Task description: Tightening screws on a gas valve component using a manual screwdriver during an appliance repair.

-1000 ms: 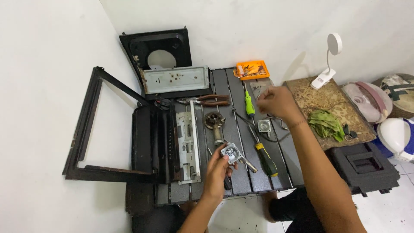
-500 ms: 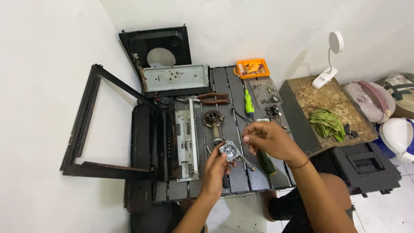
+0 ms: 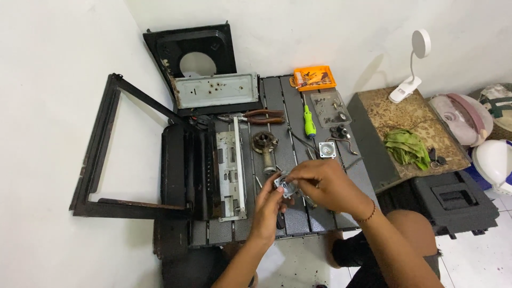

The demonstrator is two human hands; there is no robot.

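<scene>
We see the left hand gripping a small square silver metal valve plate with a round centre opening, held just above the dark slatted metal counter, near its front middle. The right hand has its fingers pinched narrow on the plate's upper edge; whether it holds some small piece there, we cannot tell. Both hands touch the plate.

Behind the hands on the counter lie a round rusty burner head with a short tube, a green-handled screwdriver, a second small square silver plate and a pair of red-handled pliers. At the far edge sit an orange plastic tray of small parts and a clear rectangular lid carrying screws.

Left of the hands, a grey perforated metal panel rests beside a black stove housing. A black rectangular frame leans against the white wall.
</scene>
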